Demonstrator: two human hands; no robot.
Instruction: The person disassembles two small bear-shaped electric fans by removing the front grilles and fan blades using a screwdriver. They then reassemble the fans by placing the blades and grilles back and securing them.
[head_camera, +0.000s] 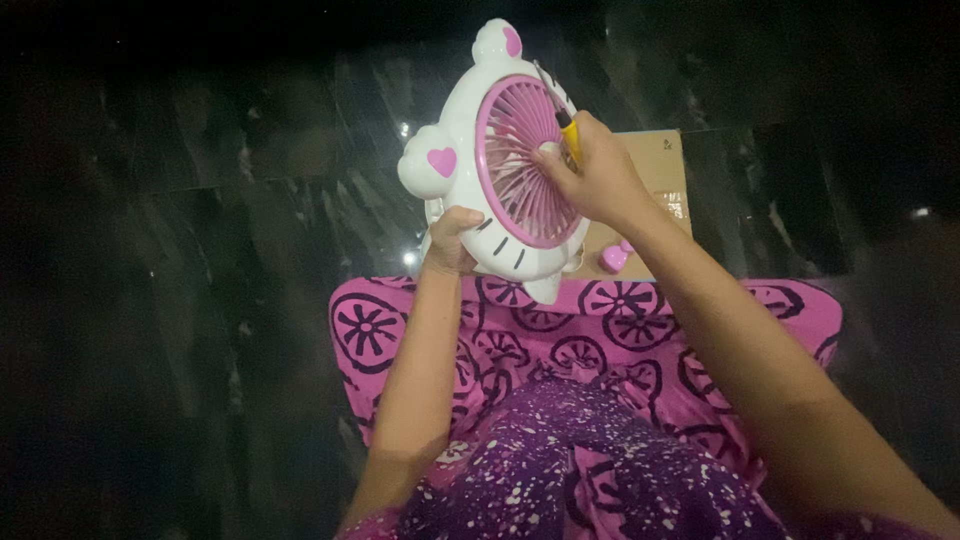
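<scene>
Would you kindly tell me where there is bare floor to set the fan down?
Bare dark floor lies left of the pink cloth and the left hand, and far right of the cardboard box. It is crowded ahead: the fan, the right hand with the screwdriver, and a small pink piece on the box.

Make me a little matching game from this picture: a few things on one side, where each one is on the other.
Things:
1. fan
2. screwdriver
3. cardboard box
4. pink cloth

Places:
A. flat on the dark floor, behind the fan
B. spread over the lap
C. gripped in the right hand
D. held up from below by the left hand

Pairs: 1-D, 2-C, 3-A, 4-B
</scene>
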